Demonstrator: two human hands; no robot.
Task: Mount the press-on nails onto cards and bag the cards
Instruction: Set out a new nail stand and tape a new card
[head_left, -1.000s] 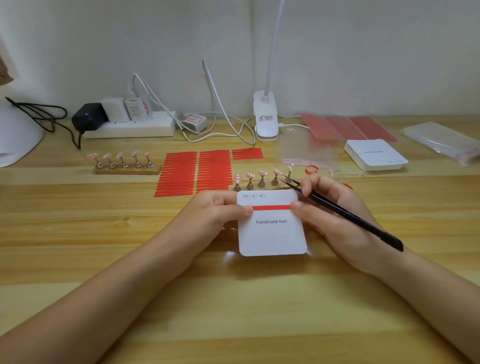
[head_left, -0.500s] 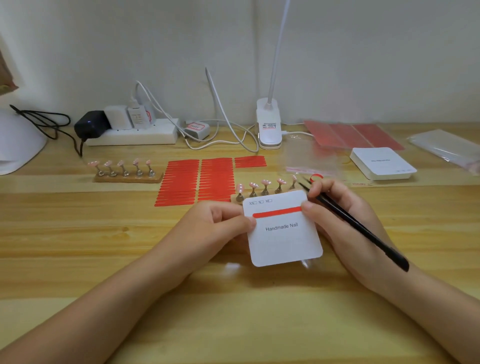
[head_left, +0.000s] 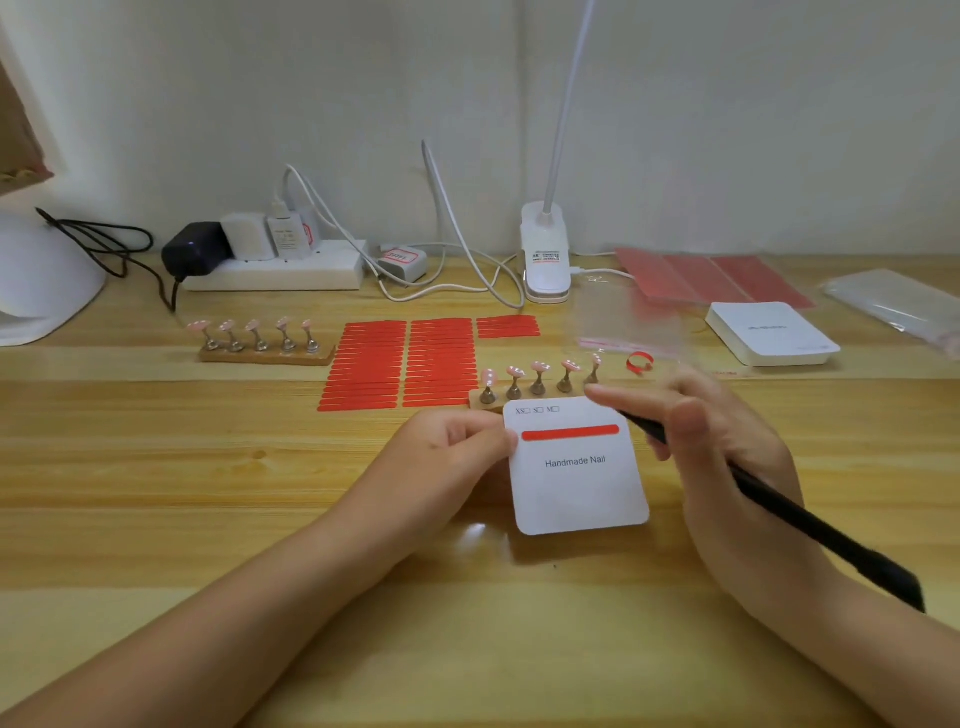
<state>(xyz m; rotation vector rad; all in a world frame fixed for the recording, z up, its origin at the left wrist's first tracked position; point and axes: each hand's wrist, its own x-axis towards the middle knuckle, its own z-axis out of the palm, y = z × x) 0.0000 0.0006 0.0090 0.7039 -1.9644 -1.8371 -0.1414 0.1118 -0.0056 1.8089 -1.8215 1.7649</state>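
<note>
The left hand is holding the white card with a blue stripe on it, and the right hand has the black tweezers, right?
Not quite: the stripe is red, not blue. The head view shows the left hand holding the white card with a red stripe, and the right hand has the black tweezers.

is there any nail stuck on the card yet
No, the card pinched by the left hand shows only a bare red strip.

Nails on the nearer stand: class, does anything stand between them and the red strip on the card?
Nothing visible does. The nails stand just behind the card, whose red strip lies bare. The right hand, holding the tweezers, is beside the card, not over the strip.
</note>
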